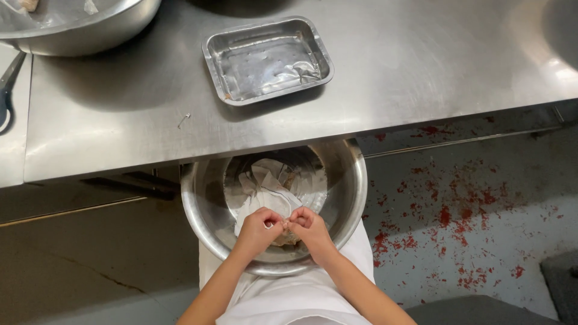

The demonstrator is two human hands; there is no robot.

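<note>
From the head camera I see my 2 hands brought together over a steel bowl (205, 198) that sits on my lap, just below the edge of the steel table (120, 120). My left hand (257, 227) and right hand (311, 227) meet at the fingertips, both pinched on a small pale-brown piece of food (285, 227) held between them at about 6 o'clock inside the bowl. Under the hands, from the bowl's centre toward 12 o'clock, lies crumpled white paper (268, 189); part of the bowl at 12 o'clock is tucked under the table edge.

On the table, at 12 o'clock from the bowl, stands a rectangular metal tray (217, 57) with crinkled foil inside. At 10 o'clock, in the far corner, I see part of a large steel basin (114, 27). At 3 o'clock the floor (481, 229) is grey, speckled with red marks. A white apron (301, 298) covers my lap at 6 o'clock.
</note>
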